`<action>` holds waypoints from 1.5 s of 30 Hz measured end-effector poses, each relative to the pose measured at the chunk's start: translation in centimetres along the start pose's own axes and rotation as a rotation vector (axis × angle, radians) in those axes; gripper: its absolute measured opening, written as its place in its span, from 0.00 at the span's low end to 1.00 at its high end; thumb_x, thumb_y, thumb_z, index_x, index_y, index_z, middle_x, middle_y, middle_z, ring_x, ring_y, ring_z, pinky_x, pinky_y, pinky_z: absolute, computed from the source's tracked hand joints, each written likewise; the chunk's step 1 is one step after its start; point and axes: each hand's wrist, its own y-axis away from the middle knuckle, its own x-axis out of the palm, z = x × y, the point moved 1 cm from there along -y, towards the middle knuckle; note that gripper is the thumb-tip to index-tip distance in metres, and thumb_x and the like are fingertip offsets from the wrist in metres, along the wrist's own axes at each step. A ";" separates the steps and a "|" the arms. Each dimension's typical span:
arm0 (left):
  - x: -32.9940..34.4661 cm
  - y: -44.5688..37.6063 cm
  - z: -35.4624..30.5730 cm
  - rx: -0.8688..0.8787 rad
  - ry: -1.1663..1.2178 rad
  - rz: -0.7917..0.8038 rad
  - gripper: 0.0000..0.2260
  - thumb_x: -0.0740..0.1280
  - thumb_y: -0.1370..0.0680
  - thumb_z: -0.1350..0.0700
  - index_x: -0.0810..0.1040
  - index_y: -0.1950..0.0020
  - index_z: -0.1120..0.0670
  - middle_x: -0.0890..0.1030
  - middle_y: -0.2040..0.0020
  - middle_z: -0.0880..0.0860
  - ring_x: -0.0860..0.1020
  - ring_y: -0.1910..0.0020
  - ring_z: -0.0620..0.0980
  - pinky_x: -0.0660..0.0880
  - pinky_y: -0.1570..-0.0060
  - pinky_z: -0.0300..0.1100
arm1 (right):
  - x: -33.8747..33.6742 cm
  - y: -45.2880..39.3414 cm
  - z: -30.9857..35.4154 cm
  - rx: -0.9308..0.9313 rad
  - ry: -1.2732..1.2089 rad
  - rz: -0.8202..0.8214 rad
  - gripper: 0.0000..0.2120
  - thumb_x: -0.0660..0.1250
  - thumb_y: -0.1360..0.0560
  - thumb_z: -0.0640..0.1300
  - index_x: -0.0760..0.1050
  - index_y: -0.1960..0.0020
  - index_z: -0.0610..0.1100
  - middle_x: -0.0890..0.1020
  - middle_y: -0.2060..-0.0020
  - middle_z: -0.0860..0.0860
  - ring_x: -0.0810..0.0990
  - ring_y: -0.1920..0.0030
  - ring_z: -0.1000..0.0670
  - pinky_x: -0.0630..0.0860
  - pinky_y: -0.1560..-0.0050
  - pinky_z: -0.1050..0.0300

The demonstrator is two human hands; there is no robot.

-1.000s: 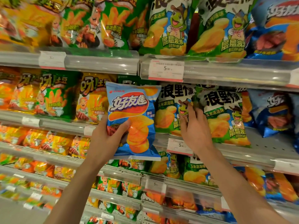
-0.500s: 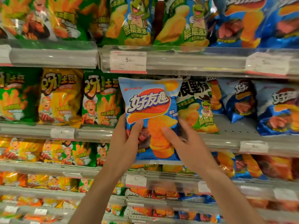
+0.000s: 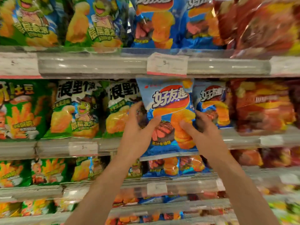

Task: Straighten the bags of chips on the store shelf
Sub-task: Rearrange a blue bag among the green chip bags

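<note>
The shelf unit (image 3: 90, 67) fills the whole view, with several levels of chip bags behind clear rails with price tags. On the middle level, green bags (image 3: 76, 109) stand at the left, a matching blue bag (image 3: 211, 104) stands at the right, and red bags (image 3: 263, 106) are further right. The picture is blurred at the edges, so I cannot read the far bags well.

In front of the middle level, the blue bag of chips (image 3: 167, 117) is held upright and a little tilted, between the green bags and the matching blue bag. Its lower edge hangs in front of the shelf rail, so I judge it is not yet set on the shelf.

The left hand (image 3: 138, 133) grips the bag's left side with the thumb on the front. The right hand (image 3: 204, 132) grips the right side in the same way. Both are closed on the bag.

The risk, as I see it: the opening between the neighbours looks narrow. If the bag is pushed in crooked, it may knock a green bag over or crush the chips, and its lower edge may catch on the rail.
</note>
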 end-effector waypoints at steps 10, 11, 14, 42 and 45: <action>3.2 -5.9 1.0 0.148 -0.418 -0.065 0.30 0.73 0.22 0.49 0.67 0.23 0.51 0.82 0.42 0.44 0.83 0.52 0.43 0.82 0.46 0.47 | -1.1 -6.9 -0.7 -0.199 0.092 -0.059 0.08 0.66 0.18 0.45 0.76 0.40 0.47 0.83 0.58 0.58 0.81 0.61 0.66 0.75 0.61 0.72; 2.9 -5.9 1.2 0.170 -0.469 -0.072 0.30 0.72 0.22 0.48 0.66 0.22 0.50 0.80 0.37 0.48 0.83 0.49 0.45 0.82 0.45 0.48 | -0.7 -7.3 -1.0 -0.196 0.112 -0.084 0.09 0.65 0.18 0.45 0.76 0.39 0.44 0.82 0.59 0.57 0.80 0.63 0.66 0.73 0.63 0.73; 1.2 -5.1 2.4 0.367 -0.671 -0.155 0.23 0.69 0.20 0.51 0.72 0.25 0.54 0.76 0.34 0.56 0.79 0.43 0.52 0.80 0.42 0.49 | 0.4 -7.8 -2.0 -0.127 0.142 -0.125 0.13 0.63 0.17 0.48 0.72 0.36 0.43 0.82 0.59 0.52 0.82 0.61 0.60 0.76 0.62 0.69; -4.3 -4.9 6.7 0.408 -1.160 -0.191 0.27 0.57 0.17 0.41 0.66 0.20 0.52 0.62 0.18 0.57 0.58 0.19 0.59 0.56 0.22 0.58 | 4.8 -5.4 -3.9 -0.472 0.729 -0.125 0.33 0.54 0.18 0.64 0.56 0.19 0.48 0.53 0.18 0.47 0.47 0.18 0.48 0.47 0.19 0.42; -4.1 -2.8 6.5 0.399 -1.065 -0.190 0.27 0.59 0.17 0.43 0.67 0.21 0.53 0.63 0.19 0.58 0.59 0.19 0.58 0.58 0.22 0.57 | 3.9 -3.2 -4.6 -0.456 0.685 -0.123 0.34 0.54 0.19 0.63 0.55 0.18 0.48 0.53 0.18 0.48 0.47 0.18 0.49 0.47 0.19 0.42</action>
